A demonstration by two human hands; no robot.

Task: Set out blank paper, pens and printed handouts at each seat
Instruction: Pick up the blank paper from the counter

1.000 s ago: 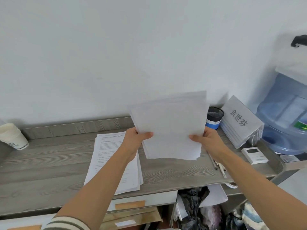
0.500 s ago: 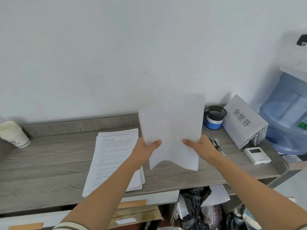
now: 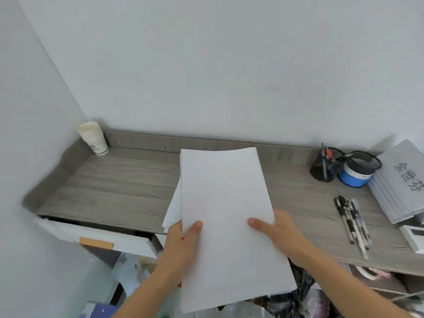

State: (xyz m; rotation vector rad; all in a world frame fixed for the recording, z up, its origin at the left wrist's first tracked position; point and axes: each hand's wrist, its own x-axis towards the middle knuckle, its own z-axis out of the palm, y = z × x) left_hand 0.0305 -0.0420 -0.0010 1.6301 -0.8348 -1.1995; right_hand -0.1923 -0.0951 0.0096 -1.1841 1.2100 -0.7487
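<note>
A stack of blank white paper [image 3: 227,216] is held flat over the grey wooden counter [image 3: 119,187], lengthwise away from me. My left hand [image 3: 183,242] grips its left edge with the thumb on top. My right hand [image 3: 277,235] grips the right edge, thumb on top too. Under the blank stack, the edges of the printed handouts [image 3: 173,213] stick out at the left, mostly hidden. Several pens [image 3: 353,222] lie on the counter to the right.
A stack of paper cups [image 3: 93,138] stands in the back left corner. At the back right stand a black mesh pen holder [image 3: 324,165], a blue-and-white tub [image 3: 356,172] and a pile of name cards [image 3: 403,182]. Bags and boxes crowd the space below the counter.
The paper stack has swung from upright and crosswise to flat and lengthwise, and now lies over the printed handouts. My view has shifted left, showing the cups and the corner.
</note>
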